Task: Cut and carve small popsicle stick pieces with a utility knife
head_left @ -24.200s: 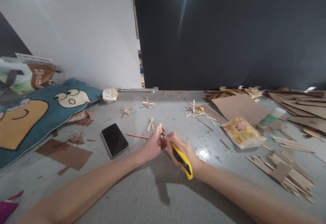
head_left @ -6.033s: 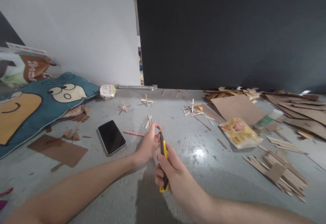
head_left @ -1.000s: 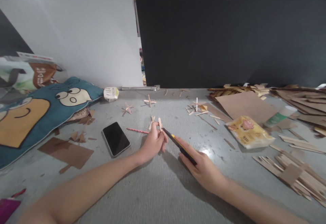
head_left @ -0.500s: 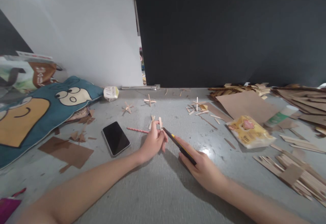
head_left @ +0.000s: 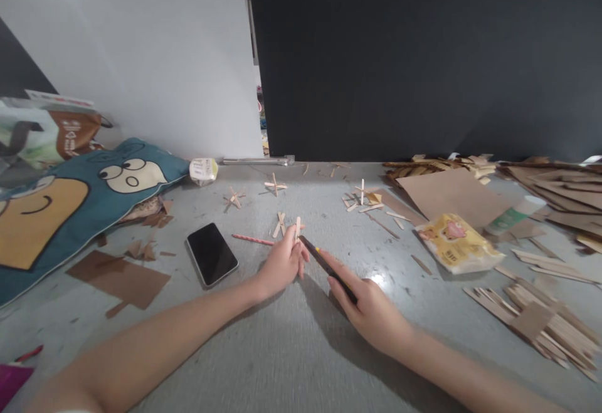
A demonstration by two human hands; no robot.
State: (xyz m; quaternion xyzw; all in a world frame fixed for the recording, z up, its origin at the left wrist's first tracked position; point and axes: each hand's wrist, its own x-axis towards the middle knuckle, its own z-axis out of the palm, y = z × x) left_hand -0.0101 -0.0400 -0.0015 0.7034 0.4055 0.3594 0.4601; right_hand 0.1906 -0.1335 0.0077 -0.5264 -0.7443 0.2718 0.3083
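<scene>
Near the middle of the table, my left hand (head_left: 281, 264) pinches a short wooden craft stick (head_left: 298, 229) that points upward. My right hand (head_left: 371, 306) is wrapped round a black and yellow utility knife (head_left: 335, 272), its tip end up against the lower part of the stick; whether the blade touches the wood cannot be made out. Just beyond my left hand lie crossed stick pieces (head_left: 279, 225). A red-and-white striped pencil-like rod (head_left: 253, 239) rests to the left, its right end near my left wrist.
A phone (head_left: 212, 254) lies left of my arm, beside brown cardboard (head_left: 120, 277) and a blue cushion (head_left: 126, 178). Small stick crosses (head_left: 275, 185) stand farther back. To the right are a yellow tissue pack (head_left: 458, 244), a green-labelled tube (head_left: 515, 214) and a bundle of sticks (head_left: 536, 322).
The knife and right hand have shifted slightly left and down along the stick. My left hand has barely moved, and the view has turned a little.
</scene>
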